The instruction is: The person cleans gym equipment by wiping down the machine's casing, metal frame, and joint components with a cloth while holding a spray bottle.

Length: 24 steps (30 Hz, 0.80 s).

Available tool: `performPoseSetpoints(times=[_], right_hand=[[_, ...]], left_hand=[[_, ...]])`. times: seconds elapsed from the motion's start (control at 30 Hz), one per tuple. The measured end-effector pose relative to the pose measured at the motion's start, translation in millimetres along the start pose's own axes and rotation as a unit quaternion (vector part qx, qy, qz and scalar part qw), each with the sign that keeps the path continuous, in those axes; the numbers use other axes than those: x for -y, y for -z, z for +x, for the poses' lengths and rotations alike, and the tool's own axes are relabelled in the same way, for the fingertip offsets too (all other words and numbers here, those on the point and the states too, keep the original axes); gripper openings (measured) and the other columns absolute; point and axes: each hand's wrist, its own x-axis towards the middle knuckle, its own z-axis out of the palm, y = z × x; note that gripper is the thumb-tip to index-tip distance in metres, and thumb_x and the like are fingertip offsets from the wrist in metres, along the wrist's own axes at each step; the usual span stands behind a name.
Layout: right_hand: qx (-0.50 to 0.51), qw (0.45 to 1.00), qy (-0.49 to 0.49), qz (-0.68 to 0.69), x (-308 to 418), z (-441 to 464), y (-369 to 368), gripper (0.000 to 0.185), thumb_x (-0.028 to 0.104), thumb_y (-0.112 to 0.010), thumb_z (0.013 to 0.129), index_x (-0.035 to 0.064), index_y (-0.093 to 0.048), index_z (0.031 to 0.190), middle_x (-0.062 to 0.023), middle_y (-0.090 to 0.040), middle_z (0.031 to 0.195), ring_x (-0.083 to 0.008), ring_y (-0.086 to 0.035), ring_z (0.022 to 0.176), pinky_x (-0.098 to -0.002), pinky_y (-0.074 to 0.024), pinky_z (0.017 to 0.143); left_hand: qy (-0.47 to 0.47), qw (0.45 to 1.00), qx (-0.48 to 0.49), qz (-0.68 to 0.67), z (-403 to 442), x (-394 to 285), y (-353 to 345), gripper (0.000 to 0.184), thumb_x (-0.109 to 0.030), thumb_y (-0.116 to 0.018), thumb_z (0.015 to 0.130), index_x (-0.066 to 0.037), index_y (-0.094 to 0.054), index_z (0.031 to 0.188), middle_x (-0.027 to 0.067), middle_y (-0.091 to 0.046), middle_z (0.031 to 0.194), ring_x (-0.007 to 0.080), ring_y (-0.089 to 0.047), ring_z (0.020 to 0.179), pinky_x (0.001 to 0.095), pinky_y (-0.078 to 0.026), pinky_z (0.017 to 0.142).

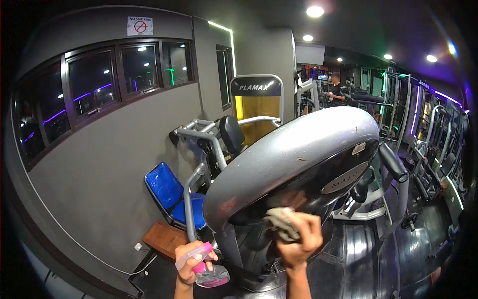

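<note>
My left hand [188, 264] is wrapped round the pink-topped neck of a clear spray bottle [214, 277], low in the head view. To its right, my right hand [302, 241] is closed on a crumpled greyish-beige cloth [283, 223]. The cloth is at the black lower panel of a large silver curved machine housing [298, 154]; whether it touches the panel is hard to tell. An oval plate reading MATRIX [347, 179] sits on the black panel, further up and right.
A blue chair [164, 184] and a brown wooden board [167, 240] stand left of the machine. Behind is a PLAMAX machine [257, 88]. Gym equipment lines the right side, with another person [337, 90] far back. Windows [92, 82] run along the left wall.
</note>
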Motion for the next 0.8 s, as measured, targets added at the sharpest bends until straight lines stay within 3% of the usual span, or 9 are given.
performPoseSetpoints(times=[0.17,0.3,0.37,0.4,0.5,0.63,0.7,0.8], right_hand=[[-0.054,0.997,-0.026,-0.039,11.6,22.7,6.8,0.043,0.007,-0.083,0.057,0.0116,-0.074,0.099,-0.0078,-0.064,0.089,-0.0232,-0.065,0.076,-0.0333,-0.053,0.068],[0.029,0.999,0.024,-0.007,22.1,-11.7,-15.3,0.051,0.011,-0.076,0.048,0.0172,-0.076,0.099,-0.0034,-0.064,0.085,-0.0208,-0.063,0.072,-0.0328,-0.0514,0.062],[0.082,0.996,0.031,-0.009,30.5,-24.9,-24.0,0.052,0.012,-0.077,0.05,0.0187,-0.076,0.101,-0.0019,-0.064,0.084,-0.0192,-0.062,0.071,-0.0315,-0.0511,0.061],[0.076,0.996,0.048,-0.009,33.1,-23.3,-25.9,0.043,0.014,-0.084,0.056,0.0127,-0.075,0.098,-0.007,-0.064,0.083,-0.0222,-0.064,0.07,-0.0313,-0.052,0.061],[0.02,0.997,0.06,-0.037,29.4,-4.1,-17.2,0.041,0.017,-0.085,0.059,0.0117,-0.075,0.098,-0.0082,-0.064,0.085,-0.0235,-0.064,0.071,-0.0328,-0.0519,0.063],[-0.076,0.989,0.002,-0.123,25.1,32.5,-0.9,0.034,0.009,-0.076,0.066,0.0027,-0.071,0.099,-0.0113,-0.064,0.093,-0.0243,-0.063,0.087,-0.032,-0.0484,0.079],[-0.102,0.988,-0.021,-0.111,29.4,44.5,-1.1,0.04,0.002,-0.071,0.064,0.0048,-0.072,0.104,-0.0117,-0.061,0.091,-0.0272,-0.062,0.084,-0.0352,-0.0503,0.076],[-0.085,0.986,-0.001,-0.141,45.2,31.7,-13.4,0.037,0.008,-0.076,0.064,0.0075,-0.073,0.1,-0.0094,-0.063,0.089,-0.0251,-0.063,0.079,-0.0349,-0.0514,0.073]], left_hand=[[0.009,1.0,0.011,-0.011,2.8,1.4,6.1,0.041,-0.027,-0.054,0.077,0.013,-0.062,0.082,0.0229,-0.066,0.077,0.0199,-0.062,0.053,0.0272,-0.051,0.054],[0.017,0.998,0.036,-0.038,16.5,4.9,9.5,0.041,-0.027,-0.054,0.077,0.013,-0.062,0.083,0.0229,-0.066,0.078,0.019,-0.062,0.053,0.0267,-0.051,0.054],[0.02,0.997,0.058,-0.051,27.9,6.6,11.5,0.041,-0.027,-0.054,0.077,0.013,-0.063,0.083,0.0229,-0.067,0.079,0.0187,-0.062,0.054,0.0265,-0.051,0.053],[0.023,0.997,0.067,-0.039,34.9,4.9,11.3,0.042,-0.028,-0.054,0.076,0.013,-0.062,0.081,0.0242,-0.066,0.076,0.0203,-0.062,0.052,0.027,-0.051,0.051],[0.04,0.995,0.091,-0.027,51.6,2.0,16.6,0.044,-0.031,-0.056,0.075,0.013,-0.061,0.079,0.0253,-0.065,0.074,0.0219,-0.062,0.05,0.0272,-0.052,0.051],[0.043,0.988,0.139,-0.044,63.8,-2.0,26.7,0.041,-0.027,-0.054,0.076,0.012,-0.064,0.083,0.0203,-0.068,0.078,0.0172,-0.061,0.053,0.0249,-0.051,0.052],[0.047,0.988,0.137,-0.046,66.9,-4.8,34.0,0.041,-0.028,-0.054,0.076,0.012,-0.064,0.083,0.0202,-0.068,0.077,0.0173,-0.062,0.053,0.0248,-0.051,0.051],[0.048,0.985,0.162,-0.042,70.0,-8.2,43.9,0.042,-0.028,-0.055,0.075,0.012,-0.064,0.081,0.0198,-0.068,0.076,0.0176,-0.062,0.054,0.0249,-0.051,0.051]])
